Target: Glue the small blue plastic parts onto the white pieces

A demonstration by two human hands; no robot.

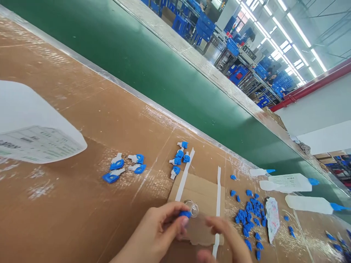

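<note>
The small blue plastic cap sits pinched between the thumb and fingertips of your left hand, low in the view, over the loose square of brown cardboard that lies on the taped brown cardboard worktop. Just beside the cap, touching it on the right, is a small clear round plastic piece; whether your fingers grip that as well you cannot tell from here. Your right hand hovers near it, fingers loosely curled and blurred, so whether it holds anything cannot be made out.

Two white strips run along the sides of the cardboard square. To your right lies a scattered heap of small blue caps, with a crumpled white wrapper just beside it. Beyond them lie three white squeeze bottles with blue nozzles. Further up the worktop are two small groups of finished white-and-blue pieces, the other group well to the left. A curled white printed sheet rests at the far left. The green conveyor belt runs behind the worktop.
</note>
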